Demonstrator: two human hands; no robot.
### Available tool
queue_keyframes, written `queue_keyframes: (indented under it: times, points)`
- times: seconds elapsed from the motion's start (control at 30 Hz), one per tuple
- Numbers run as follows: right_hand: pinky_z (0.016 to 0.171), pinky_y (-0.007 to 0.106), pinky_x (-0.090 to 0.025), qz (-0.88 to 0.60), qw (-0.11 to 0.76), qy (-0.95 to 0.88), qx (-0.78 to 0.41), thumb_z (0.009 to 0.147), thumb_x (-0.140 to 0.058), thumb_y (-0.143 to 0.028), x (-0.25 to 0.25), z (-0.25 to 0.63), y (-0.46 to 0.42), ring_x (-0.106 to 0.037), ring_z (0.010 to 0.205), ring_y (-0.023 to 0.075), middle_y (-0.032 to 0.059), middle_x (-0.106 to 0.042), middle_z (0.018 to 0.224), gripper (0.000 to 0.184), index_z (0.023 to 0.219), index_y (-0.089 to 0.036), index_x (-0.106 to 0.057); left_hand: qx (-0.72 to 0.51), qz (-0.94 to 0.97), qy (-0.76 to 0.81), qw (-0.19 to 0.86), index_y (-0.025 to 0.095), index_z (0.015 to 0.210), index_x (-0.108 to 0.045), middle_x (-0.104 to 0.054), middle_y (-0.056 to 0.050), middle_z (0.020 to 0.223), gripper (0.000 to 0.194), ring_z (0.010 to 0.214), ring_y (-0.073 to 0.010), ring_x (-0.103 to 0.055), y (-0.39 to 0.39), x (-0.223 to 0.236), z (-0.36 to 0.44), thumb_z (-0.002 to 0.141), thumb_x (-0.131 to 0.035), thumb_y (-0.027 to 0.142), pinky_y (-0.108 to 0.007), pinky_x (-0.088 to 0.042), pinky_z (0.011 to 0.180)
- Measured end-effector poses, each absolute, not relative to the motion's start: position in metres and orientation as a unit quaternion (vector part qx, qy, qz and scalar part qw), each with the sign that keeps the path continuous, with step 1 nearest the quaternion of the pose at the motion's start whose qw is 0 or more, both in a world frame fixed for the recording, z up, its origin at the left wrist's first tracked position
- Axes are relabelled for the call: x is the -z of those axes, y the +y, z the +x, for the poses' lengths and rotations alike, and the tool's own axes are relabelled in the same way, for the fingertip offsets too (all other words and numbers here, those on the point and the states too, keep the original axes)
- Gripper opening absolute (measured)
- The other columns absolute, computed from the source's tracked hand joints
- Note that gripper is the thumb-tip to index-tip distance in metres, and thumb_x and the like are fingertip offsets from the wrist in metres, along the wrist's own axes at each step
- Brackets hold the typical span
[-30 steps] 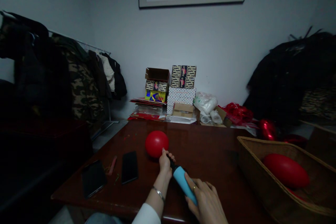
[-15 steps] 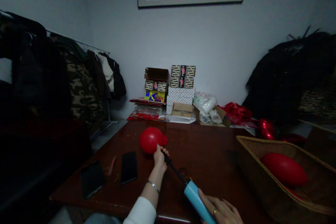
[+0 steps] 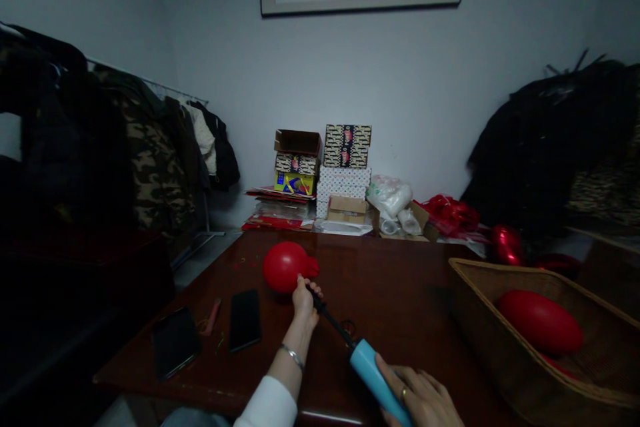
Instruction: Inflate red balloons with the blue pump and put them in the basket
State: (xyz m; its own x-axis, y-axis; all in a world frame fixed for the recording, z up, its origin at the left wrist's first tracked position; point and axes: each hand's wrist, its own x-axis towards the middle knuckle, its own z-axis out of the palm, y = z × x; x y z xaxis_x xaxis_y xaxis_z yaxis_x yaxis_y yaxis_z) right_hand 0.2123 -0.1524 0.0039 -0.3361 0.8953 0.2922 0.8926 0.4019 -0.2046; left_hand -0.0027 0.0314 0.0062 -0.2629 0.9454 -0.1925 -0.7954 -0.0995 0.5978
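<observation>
A partly inflated red balloon (image 3: 285,267) is above the far part of the dark wooden table (image 3: 400,293). My left hand (image 3: 303,300) is closed around the black end of a balloon pump, right by the balloon; its fingers partly hide where the two meet. From there a black rod runs down to the pump's light blue barrel (image 3: 375,373). My right hand (image 3: 420,393) is closed around that barrel, with the thumb along its upper side. The lower end of the barrel is partly hidden by this hand.
On the right stands a wicker basket (image 3: 525,353) with a red balloon (image 3: 540,321) inside. Two dark phones (image 3: 245,320) and a small reddish stick (image 3: 213,317) lie at left. Boxes (image 3: 345,180) and a plastic bag (image 3: 390,195) are beyond the table.
The balloon looks slightly bigger and reaches a little further left. Both hands keep their hold, and the pump has hardly moved.
</observation>
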Motion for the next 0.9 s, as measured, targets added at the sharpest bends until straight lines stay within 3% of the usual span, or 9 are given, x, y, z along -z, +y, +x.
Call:
queue_keyframes:
  times: [0.1, 0.37, 0.9]
  points:
    - [0.094, 0.037, -0.035, -0.571, 0.176, -0.801, -0.041, 0.076, -0.052, -0.029, -0.021, 0.188, -0.147, -0.057, 0.103, 0.0202, 0.0016, -0.061, 0.114, 0.055, 0.13, -0.034, -0.043, -0.725, 0.116, 0.311, 0.604, 0.019, 0.066, -0.04, -0.04, 0.006, 0.048, 0.037, 0.037, -0.0067, -0.038, 0.028, -0.003, 0.003, 0.078, -0.055, 0.05, -0.019, -0.031, 0.039]
    - [0.094, 0.039, -0.032, -0.593, 0.178, -0.785, -0.04, 0.076, -0.047, -0.02, -0.04, 0.152, -0.126, -0.055, 0.101, 0.0215, 0.0054, -0.06, 0.109, 0.056, 0.132, -0.028, -0.042, -0.704, 0.12, 0.321, 0.622, 0.019, 0.066, -0.04, -0.041, 0.006, 0.047, 0.039, 0.038, -0.0076, -0.039, 0.013, 0.001, 0.02, 0.076, -0.055, 0.054, -0.021, -0.033, 0.041]
    - [0.096, 0.042, -0.032, -0.597, 0.144, -0.788, -0.04, 0.077, -0.047, -0.026, -0.031, 0.157, -0.136, -0.053, 0.108, 0.0239, 0.0072, -0.056, 0.122, 0.059, 0.135, -0.029, -0.036, -0.707, 0.114, 0.328, 0.616, 0.019, 0.064, -0.039, -0.037, 0.007, 0.046, 0.037, 0.036, -0.0065, -0.036, 0.021, 0.009, 0.015, 0.078, -0.054, 0.05, -0.019, -0.03, 0.038]
